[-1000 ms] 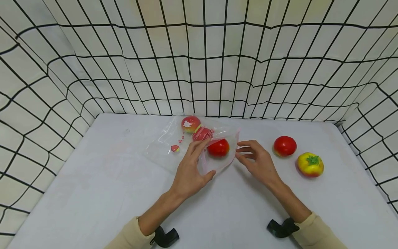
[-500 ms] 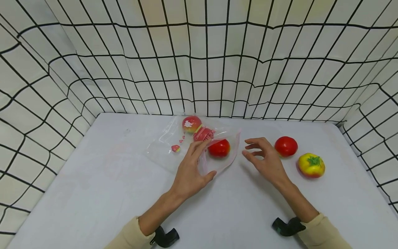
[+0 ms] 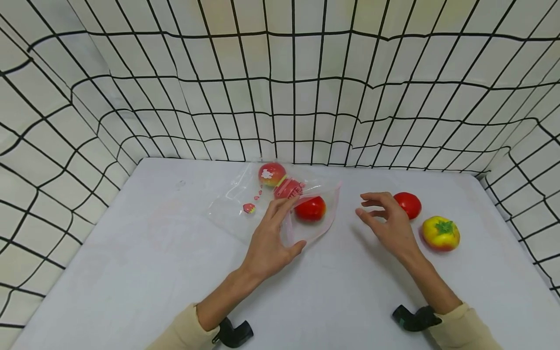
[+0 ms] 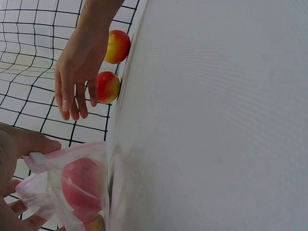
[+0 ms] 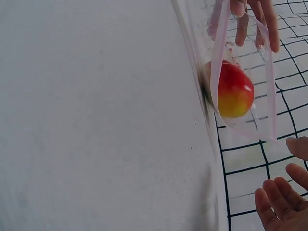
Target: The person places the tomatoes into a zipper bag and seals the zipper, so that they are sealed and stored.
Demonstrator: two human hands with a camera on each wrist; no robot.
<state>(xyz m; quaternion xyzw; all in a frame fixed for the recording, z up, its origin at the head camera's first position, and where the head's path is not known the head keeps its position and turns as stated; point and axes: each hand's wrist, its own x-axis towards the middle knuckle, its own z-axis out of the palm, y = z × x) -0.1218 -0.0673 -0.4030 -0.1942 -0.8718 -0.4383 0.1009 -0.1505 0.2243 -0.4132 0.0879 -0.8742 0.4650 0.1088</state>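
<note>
A clear plastic zip bag with a pink-edged mouth and red print lies at the back middle of the table. My left hand holds its mouth apart, thumb at one edge and fingers at the other, as the left wrist view shows. Just inside the mouth sits a red-and-yellow fruit. Another fruit lies deeper in the bag, partly under the print. My right hand, loosely bent and holding nothing, hovers right of the bag. It partly covers a red fruit in the head view.
A yellow fruit with a green leafy top sits right of the red one. Black wire mesh stands along the back and sides of the white table. A black device is on each wrist.
My right hand has moved right, away from the bag's mouth to in front of the loose red fruit. The left hand keeps its place at the bag.
</note>
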